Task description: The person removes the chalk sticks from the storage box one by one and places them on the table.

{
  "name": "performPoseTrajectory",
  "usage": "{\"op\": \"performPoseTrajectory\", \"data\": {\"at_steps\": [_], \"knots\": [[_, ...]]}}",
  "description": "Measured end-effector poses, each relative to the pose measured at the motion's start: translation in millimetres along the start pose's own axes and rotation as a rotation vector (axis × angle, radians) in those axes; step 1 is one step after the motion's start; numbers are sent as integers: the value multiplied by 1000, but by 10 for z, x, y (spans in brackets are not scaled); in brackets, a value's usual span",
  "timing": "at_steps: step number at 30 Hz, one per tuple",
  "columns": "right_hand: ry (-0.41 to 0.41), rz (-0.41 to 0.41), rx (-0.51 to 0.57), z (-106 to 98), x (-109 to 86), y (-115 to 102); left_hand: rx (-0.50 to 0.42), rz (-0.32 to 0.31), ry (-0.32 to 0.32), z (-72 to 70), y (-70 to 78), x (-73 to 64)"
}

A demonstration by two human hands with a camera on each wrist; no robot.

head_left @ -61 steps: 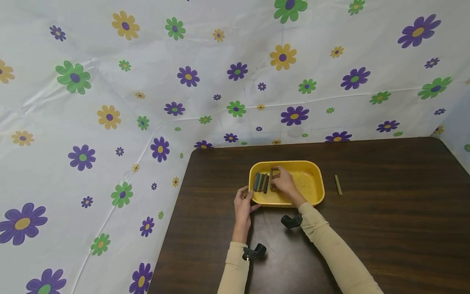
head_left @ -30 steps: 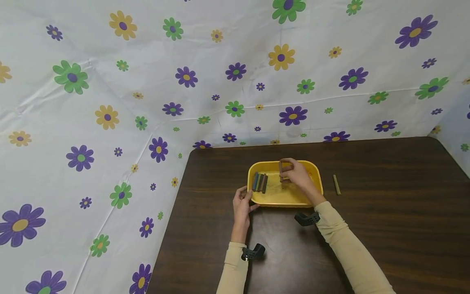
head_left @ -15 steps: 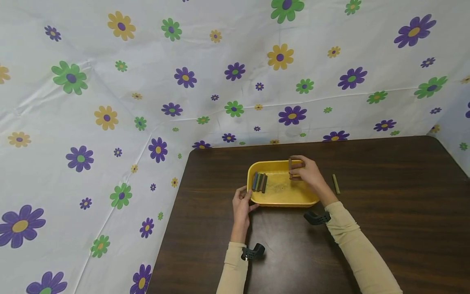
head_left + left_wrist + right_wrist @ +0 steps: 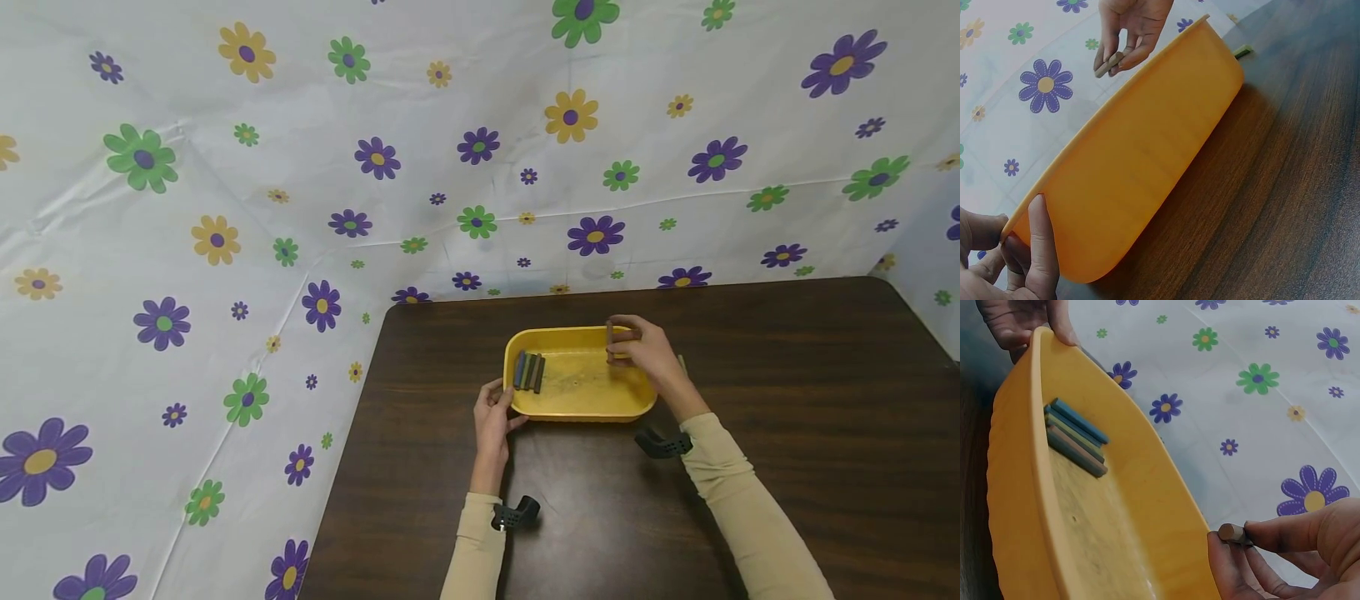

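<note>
Yellow all over, the tray (image 4: 577,398) stands on a dark wood-grained table (image 4: 408,475) in our head view, with a flower-printed sheet (image 4: 300,125) behind it. Our left hand (image 4: 493,421) grips the tray at its near left corner. Our right hand (image 4: 645,350) pinches a brownish stick (image 4: 610,343) over the tray's right half. A row of dark sticks (image 4: 530,372) lies side by side at the tray's left end, and we see the tip of an olive stick (image 4: 682,363) on the table, mostly hidden behind the right hand and wrist.

From the left wrist, we look along the tray's outer wall. Our left thumb and fingers clasp the rim from both sides, while the right hand holds the brownish stick above the rim, its fingertips pointing down. Past the far end, the olive stick's end shows.

From the right wrist, we see the brownish stick's round, pale end between thumb and fingers, near the rim. Blue, yellowish and pinkish-brown sticks make up the row, close to the end our left hand holds.
</note>
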State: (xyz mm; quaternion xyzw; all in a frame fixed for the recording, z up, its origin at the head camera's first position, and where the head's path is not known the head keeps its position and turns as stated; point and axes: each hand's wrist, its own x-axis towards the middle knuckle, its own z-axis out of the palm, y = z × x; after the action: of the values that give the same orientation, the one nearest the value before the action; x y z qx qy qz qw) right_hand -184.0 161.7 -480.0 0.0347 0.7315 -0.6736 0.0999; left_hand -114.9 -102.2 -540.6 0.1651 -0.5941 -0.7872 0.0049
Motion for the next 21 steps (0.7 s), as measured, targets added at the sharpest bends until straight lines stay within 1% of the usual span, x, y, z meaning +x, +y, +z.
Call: {"op": "performPoseTrajectory", "data": {"at_steps": [3, 10, 14, 21], "knots": [[10, 7, -4, -53, -13, -7, 6, -6, -10, 1, 44, -19], [21, 12, -3, -178, -51, -3, 7, 2, -29, 44, 217, -146], [29, 20, -5, -267, -77, 19, 1, 5, -35, 52, 240, -166], [54, -3, -37, -418, -107, 107, 19, 9, -22, 62, 243, -173]]}}
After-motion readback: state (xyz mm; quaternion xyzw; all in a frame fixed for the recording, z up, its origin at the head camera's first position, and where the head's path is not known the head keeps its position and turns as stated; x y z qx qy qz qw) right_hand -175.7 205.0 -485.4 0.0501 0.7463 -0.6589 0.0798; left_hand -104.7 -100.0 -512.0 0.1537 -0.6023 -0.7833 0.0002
